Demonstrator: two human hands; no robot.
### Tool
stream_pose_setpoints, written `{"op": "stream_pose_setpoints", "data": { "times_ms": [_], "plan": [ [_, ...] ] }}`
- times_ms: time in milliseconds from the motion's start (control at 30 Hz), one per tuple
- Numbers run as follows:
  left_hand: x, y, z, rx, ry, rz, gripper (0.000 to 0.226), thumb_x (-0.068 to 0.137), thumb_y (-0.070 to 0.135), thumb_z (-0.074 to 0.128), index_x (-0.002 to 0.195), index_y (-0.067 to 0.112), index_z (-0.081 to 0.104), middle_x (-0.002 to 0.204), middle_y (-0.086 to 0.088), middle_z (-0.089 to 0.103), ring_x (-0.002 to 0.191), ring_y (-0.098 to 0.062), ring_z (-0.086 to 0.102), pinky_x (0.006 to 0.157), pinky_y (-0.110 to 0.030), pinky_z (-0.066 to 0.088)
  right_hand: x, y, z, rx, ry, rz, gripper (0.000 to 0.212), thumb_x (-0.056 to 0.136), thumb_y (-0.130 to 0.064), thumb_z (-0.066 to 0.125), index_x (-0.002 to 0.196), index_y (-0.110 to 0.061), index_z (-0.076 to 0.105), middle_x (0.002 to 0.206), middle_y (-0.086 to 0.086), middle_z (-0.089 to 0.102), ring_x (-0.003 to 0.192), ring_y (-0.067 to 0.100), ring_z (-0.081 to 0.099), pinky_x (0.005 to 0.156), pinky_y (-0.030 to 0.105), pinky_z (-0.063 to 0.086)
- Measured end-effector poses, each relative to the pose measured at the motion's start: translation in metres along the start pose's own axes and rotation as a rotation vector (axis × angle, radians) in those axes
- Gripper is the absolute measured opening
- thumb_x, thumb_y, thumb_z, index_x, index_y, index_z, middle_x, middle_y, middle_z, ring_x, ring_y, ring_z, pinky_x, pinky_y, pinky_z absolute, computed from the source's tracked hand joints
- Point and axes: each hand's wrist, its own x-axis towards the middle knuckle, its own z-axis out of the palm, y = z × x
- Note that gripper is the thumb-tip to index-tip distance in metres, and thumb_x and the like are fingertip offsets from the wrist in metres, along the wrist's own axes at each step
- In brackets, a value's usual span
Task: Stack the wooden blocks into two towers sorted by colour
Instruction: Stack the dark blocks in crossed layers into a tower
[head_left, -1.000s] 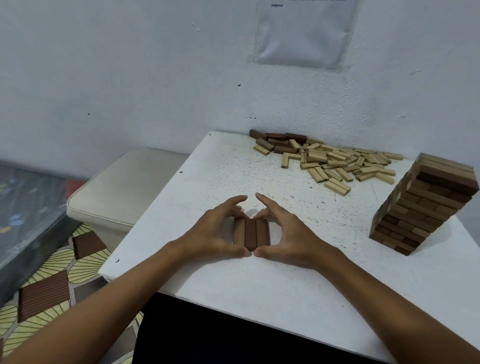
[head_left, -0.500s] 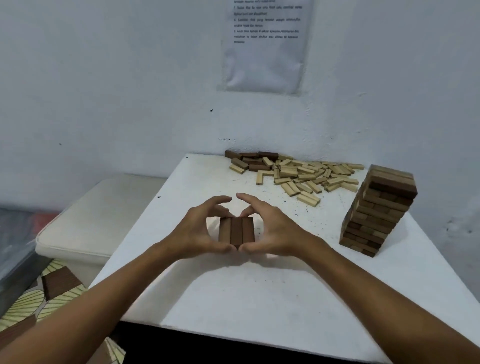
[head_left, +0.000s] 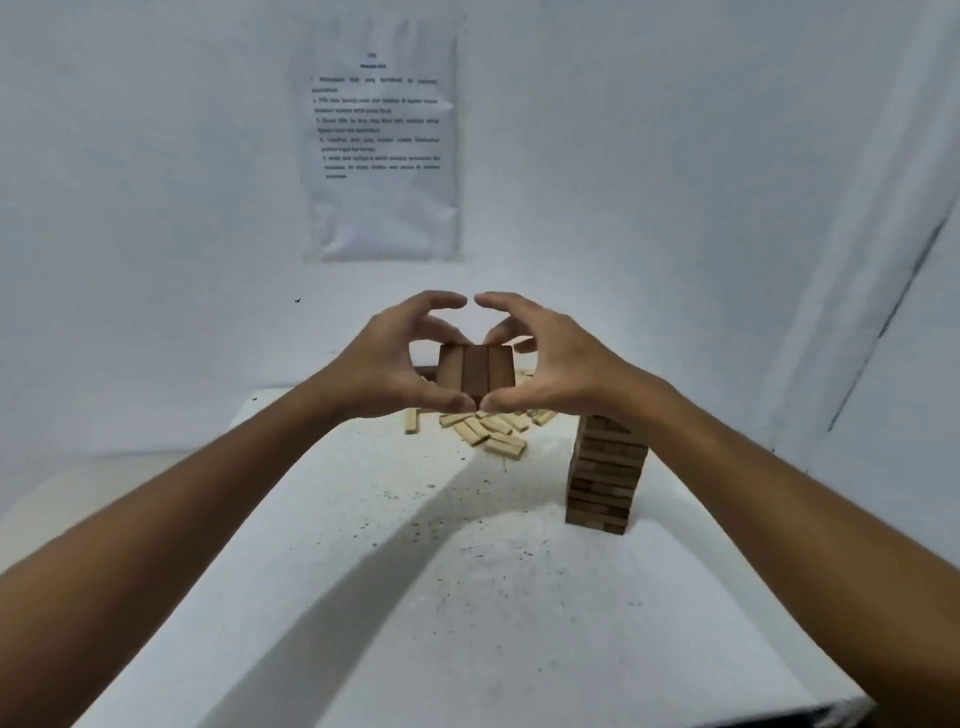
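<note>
Nearest, the white table (head_left: 467, 597) is speckled with dark grit, and both forearms reach out over it. Above it, the left hand (head_left: 384, 364) and right hand (head_left: 550, 358) together hold three dark brown blocks (head_left: 475, 375) pressed side by side into one flat layer, lifted clear of the table; each grip is curled round its side of the layer, thumbs beneath, fingers arched over. To the right stands a tower (head_left: 605, 473) of brown blocks, its top hidden behind the right wrist. Farther back lie loose pale blocks (head_left: 493, 434), partly covered by the hands. On the wall hangs a printed sheet (head_left: 382, 140), its text too blurred to read.
</note>
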Motion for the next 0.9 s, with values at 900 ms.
{"op": "stream_pose_setpoints", "data": {
  "times_ms": [900],
  "plan": [
    [0.127,0.013,0.115,-0.067,-0.271,0.000,0.094,0.061,0.025,0.093,0.140,0.027,0.041,0.119,0.004,0.067,0.119,-0.009,0.056,0.084,-0.016,0.038,-0.052,0.094,-0.083,-0.005,0.082,0.332,0.102,0.055,-0.039,0.083,0.146,-0.028,0.038,0.118,-0.003,0.063,0.116,0.009,0.055,0.100,0.030,0.043]
  ]
}}
